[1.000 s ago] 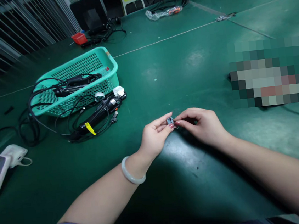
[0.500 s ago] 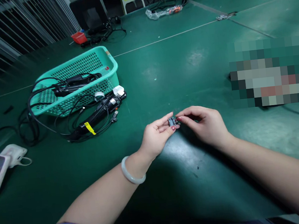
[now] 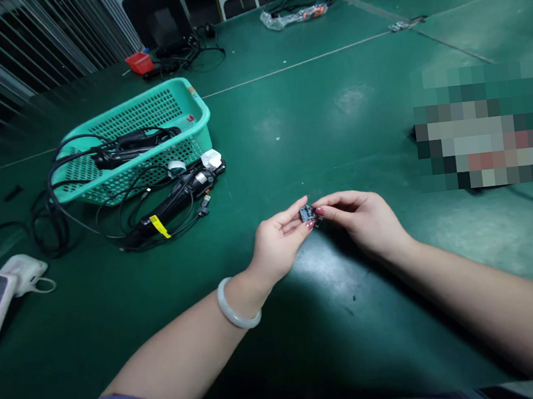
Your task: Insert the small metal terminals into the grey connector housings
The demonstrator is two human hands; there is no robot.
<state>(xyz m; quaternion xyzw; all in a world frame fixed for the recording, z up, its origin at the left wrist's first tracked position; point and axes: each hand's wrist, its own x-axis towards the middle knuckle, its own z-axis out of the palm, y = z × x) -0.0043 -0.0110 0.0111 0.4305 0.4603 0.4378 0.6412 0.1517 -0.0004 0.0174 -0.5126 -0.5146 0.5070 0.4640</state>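
Observation:
Both hands meet over the middle of a green table (image 3: 343,115). My left hand (image 3: 278,243), with a pale bangle on the wrist, pinches a small dark grey part (image 3: 307,213) between thumb and fingers. My right hand (image 3: 361,221) touches the same part from the right with thumb and forefinger closed on it. The part is tiny and its details do not show.
A teal mesh basket (image 3: 181,116) with black cables stands at the left, and a black tool with a yellow tag (image 3: 172,206) lies in front of it. A white phone and charger (image 3: 0,297) lie at the far left. A blurred patch (image 3: 488,132) covers the right.
The hands stay together on the small part, which my fingers have turned slightly. The view has shifted a little.

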